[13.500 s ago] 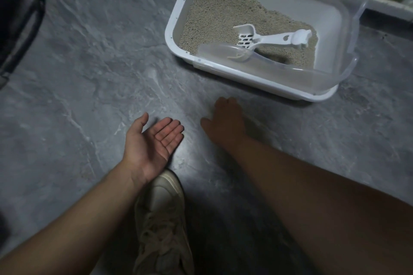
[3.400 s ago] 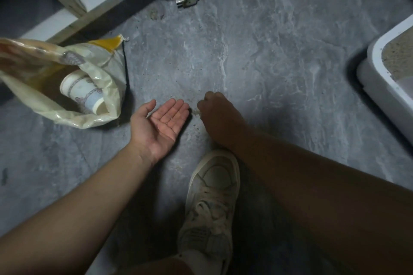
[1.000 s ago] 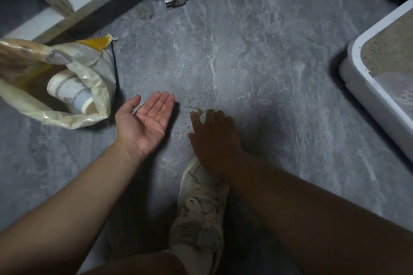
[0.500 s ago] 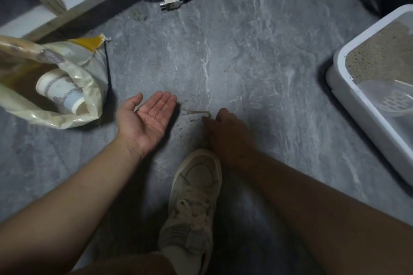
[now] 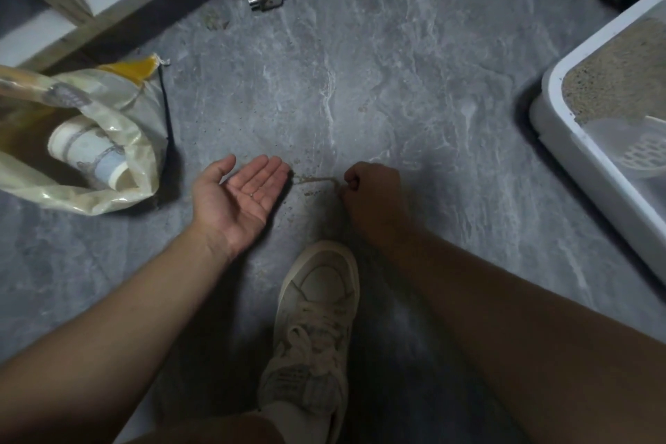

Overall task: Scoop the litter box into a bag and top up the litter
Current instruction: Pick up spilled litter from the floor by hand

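Crouching over a grey floor [image 5: 414, 90], the person plants one shoe [image 5: 317, 317] at 6 o'clock. Just beyond it, the left hand [image 5: 238, 198] lies palm-up, fingers spread, beside a thin spilled litter line [image 5: 313, 179] running 9-to-3. The right hand [image 5: 374, 198] is curled at its right end; whether it pinches anything, I cannot tell. Bare floor lies ahead. A bag [image 5: 90, 141] gapes at 10 o'clock; the litter box [image 5: 562, 151] edges 2 o'clock, its scoop [image 5: 641, 151] inside.
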{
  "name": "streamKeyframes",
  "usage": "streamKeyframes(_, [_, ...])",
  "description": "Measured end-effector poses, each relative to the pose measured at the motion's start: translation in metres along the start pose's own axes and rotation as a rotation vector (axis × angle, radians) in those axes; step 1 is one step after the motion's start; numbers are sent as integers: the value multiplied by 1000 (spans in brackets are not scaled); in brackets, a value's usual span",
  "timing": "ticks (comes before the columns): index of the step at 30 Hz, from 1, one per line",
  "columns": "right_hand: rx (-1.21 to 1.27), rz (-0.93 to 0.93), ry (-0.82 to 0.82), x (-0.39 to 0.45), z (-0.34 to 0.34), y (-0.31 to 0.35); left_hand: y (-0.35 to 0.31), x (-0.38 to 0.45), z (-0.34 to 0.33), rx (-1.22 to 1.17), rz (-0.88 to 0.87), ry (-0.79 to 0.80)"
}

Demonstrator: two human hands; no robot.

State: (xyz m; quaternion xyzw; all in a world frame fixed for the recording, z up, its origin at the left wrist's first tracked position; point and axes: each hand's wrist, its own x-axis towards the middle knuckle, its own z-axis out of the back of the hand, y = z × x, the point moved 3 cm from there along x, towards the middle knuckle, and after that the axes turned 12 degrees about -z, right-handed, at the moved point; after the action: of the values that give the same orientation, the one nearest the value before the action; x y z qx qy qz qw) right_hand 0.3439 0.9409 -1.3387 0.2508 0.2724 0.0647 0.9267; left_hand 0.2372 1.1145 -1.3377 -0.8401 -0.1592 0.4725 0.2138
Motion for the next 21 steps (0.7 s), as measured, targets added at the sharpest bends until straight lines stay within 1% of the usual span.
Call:
streamKeyframes(7, [-168,60,-12,1,-7,16,4,0,-5,19,28,9])
streamKeyframes(14, [-313,180,37,3,-5,27,1,1,-3,18,39,5])
streamKeyframes(21, [-431,137,51,-2,-1,48,2,-2,-1,32,42,2])
